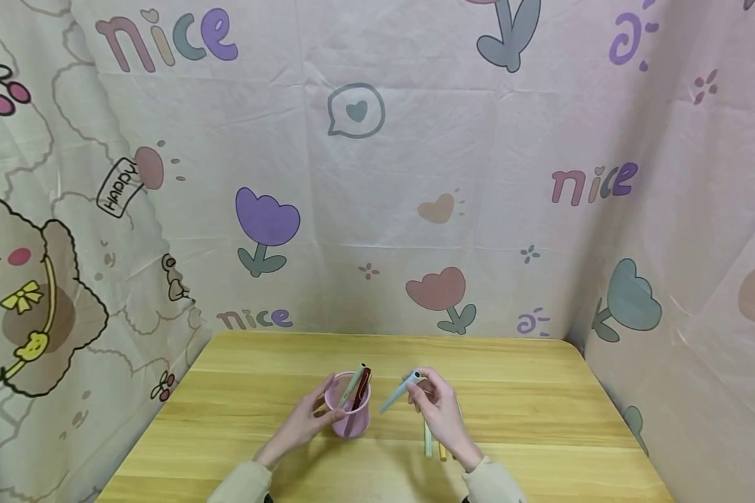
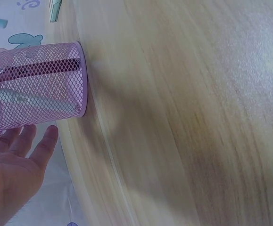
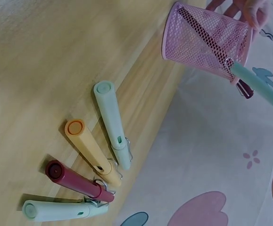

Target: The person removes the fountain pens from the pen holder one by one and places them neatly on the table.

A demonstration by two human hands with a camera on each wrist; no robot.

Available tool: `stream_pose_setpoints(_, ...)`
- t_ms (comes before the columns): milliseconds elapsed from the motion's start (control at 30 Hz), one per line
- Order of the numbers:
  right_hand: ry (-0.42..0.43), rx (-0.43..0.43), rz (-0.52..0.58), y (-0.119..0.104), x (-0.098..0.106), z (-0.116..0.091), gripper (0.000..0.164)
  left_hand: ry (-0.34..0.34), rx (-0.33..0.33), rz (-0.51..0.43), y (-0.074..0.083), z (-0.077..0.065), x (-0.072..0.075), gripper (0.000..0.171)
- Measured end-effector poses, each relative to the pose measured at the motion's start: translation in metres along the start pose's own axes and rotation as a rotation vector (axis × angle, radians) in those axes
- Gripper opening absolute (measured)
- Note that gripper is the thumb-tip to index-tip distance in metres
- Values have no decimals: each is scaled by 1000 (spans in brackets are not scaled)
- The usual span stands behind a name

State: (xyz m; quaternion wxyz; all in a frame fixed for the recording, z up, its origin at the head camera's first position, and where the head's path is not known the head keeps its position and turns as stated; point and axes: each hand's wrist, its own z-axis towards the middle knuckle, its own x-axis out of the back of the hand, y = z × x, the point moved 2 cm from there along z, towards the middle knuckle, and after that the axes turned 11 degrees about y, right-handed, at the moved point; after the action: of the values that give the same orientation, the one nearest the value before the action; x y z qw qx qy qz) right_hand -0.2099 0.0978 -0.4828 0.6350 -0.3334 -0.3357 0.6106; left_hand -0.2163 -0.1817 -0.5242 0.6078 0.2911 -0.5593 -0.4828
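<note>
My left hand [image 1: 302, 419] holds a pink mesh pen holder [image 2: 42, 87], thumb at the near side of its rim and fingers round the far side. The holder stands upright on the table. Inside it lean a light green pen [image 1: 351, 388] and a dark red pen [image 1: 363, 385], both sticking out past the rim. To the right of the holder, my right hand [image 1: 440, 409] pinches a light blue pen [image 1: 395, 396] near its upper end. This pen slants, its lower end pointing left towards the holder. In the right wrist view, most of that hand is out of frame.
Beside and below my right hand lie several pens on the wooden table [image 1: 239, 391]: a mint one [image 3: 111, 117], an orange one [image 3: 89, 148], a dark red one [image 3: 77, 180] and a pale green one [image 3: 56, 211]. A printed cloth [image 1: 352, 181] hangs behind the table.
</note>
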Motion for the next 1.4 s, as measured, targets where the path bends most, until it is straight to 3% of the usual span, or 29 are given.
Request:
stream_pose_setpoints(333,-27,-29,23,1,-3,-1,16,4,7,-4,-3,0,0,89)
stream_pose_setpoints(800,6,-6,24,-2,-2,2,31,8,2,-4,-6,0,0,88)
stream_pose_setpoints(1067,63,-24,5,-6,3,4,21,9,-2,-4,-6,0,0,88)
stream_pose_setpoints(1400,40,-45,-1,-6,3,5,16,18,8,-1,-6,0,-1,89)
